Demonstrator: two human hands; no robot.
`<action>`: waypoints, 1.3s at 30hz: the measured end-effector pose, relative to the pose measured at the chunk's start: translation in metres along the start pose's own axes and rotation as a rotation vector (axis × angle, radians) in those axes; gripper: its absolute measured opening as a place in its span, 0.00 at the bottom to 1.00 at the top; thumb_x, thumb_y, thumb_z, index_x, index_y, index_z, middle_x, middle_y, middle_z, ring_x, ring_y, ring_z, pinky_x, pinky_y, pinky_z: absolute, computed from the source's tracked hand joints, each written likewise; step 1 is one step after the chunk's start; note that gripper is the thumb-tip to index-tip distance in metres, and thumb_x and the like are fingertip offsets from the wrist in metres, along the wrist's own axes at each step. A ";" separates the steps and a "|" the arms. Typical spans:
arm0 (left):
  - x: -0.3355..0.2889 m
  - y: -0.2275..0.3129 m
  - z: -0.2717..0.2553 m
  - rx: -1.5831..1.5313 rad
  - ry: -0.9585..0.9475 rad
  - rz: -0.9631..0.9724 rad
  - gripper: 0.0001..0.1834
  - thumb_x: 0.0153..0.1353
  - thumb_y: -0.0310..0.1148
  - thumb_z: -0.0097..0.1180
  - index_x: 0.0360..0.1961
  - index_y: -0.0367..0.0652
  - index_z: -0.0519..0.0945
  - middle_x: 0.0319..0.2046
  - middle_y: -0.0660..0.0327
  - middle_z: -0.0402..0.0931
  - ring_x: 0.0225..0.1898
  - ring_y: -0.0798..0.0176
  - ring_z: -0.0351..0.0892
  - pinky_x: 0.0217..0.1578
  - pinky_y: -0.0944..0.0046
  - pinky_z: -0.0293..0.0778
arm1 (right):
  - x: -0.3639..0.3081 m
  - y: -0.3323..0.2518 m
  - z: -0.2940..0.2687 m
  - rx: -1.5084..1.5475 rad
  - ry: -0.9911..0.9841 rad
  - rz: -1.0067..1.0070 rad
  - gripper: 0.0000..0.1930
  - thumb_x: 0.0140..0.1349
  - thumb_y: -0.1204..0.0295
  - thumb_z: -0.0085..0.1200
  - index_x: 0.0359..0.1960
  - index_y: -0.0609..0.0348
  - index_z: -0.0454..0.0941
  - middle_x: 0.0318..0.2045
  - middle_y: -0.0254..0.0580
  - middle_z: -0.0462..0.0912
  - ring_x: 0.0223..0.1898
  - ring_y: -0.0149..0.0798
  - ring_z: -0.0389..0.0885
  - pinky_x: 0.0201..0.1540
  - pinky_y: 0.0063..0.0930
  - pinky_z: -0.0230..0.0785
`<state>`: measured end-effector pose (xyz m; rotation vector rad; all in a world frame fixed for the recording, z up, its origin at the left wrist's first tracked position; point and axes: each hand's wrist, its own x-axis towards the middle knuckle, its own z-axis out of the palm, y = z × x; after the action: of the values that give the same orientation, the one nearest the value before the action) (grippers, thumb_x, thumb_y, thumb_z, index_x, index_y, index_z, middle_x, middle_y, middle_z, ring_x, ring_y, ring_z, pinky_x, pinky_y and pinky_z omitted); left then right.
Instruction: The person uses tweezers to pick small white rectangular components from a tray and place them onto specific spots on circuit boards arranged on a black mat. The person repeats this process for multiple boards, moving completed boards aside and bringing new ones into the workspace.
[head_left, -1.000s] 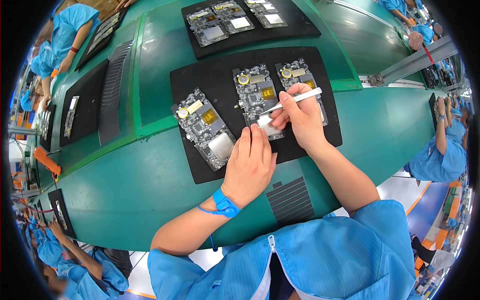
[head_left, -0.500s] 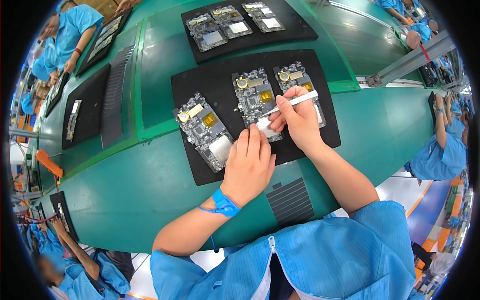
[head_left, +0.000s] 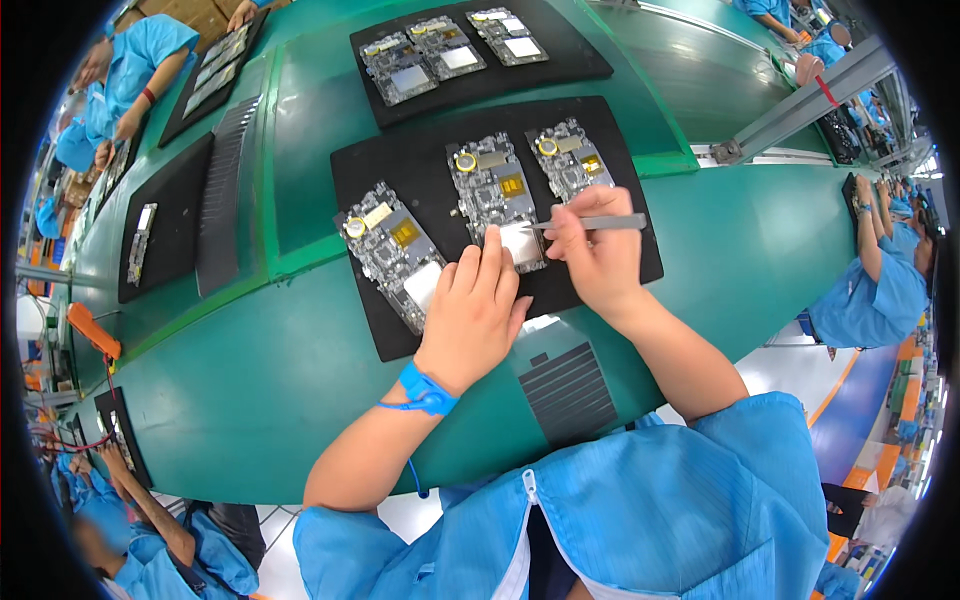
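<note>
Three grey circuit boards lie side by side on a black mat (head_left: 420, 165). My right hand (head_left: 592, 258) is shut on metal tweezers (head_left: 590, 223), whose tips point left at the shiny plate of the middle circuit board (head_left: 497, 200). My left hand (head_left: 473, 308) rests flat on the mat, fingertips touching the lower edge of that middle board. A blue strap (head_left: 425, 388) with a coiled cord circles my left wrist. The left circuit board (head_left: 392, 250) sits just beside my left hand; the right circuit board (head_left: 570, 158) lies above my right hand.
A second black mat with three boards (head_left: 470, 45) lies farther back on the green conveyor table (head_left: 250, 380). Another black mat (head_left: 165, 215) and a ribbed grey strip (head_left: 222, 205) are at left. People in blue coats work at left, below left and at right.
My right hand has tilted the tweezers from slanting to nearly level and drawn them slightly down over the middle board. My left hand stays by the board's lower edge.
</note>
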<state>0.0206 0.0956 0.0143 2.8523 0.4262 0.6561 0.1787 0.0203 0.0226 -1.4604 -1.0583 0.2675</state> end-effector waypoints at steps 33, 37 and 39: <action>-0.067 0.055 -0.019 -0.104 -0.235 0.335 0.19 0.51 0.37 0.61 0.37 0.30 0.77 0.45 0.44 0.74 0.47 0.52 0.72 0.47 0.61 0.72 | -0.083 -0.017 -0.045 0.289 -0.279 0.687 0.10 0.66 0.72 0.49 0.42 0.58 0.60 0.22 0.41 0.78 0.18 0.28 0.78 0.19 0.17 0.71; -0.069 0.054 -0.018 -0.105 -0.203 0.330 0.20 0.51 0.38 0.61 0.37 0.30 0.77 0.45 0.44 0.74 0.47 0.52 0.72 0.47 0.61 0.72 | -0.082 -0.018 -0.046 0.266 -0.251 0.698 0.11 0.66 0.69 0.51 0.41 0.59 0.61 0.22 0.39 0.78 0.19 0.26 0.78 0.19 0.18 0.71; -0.069 0.054 -0.018 -0.098 -0.198 0.333 0.20 0.51 0.38 0.61 0.37 0.29 0.77 0.45 0.44 0.74 0.47 0.52 0.72 0.47 0.62 0.72 | -0.083 -0.018 -0.046 0.257 -0.266 0.694 0.11 0.66 0.70 0.51 0.41 0.58 0.61 0.22 0.39 0.78 0.18 0.26 0.78 0.19 0.17 0.70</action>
<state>-0.0342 0.0247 0.0154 2.8799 -0.1108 0.4225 0.1577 -0.0729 0.0139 -1.5367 -0.6507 1.0757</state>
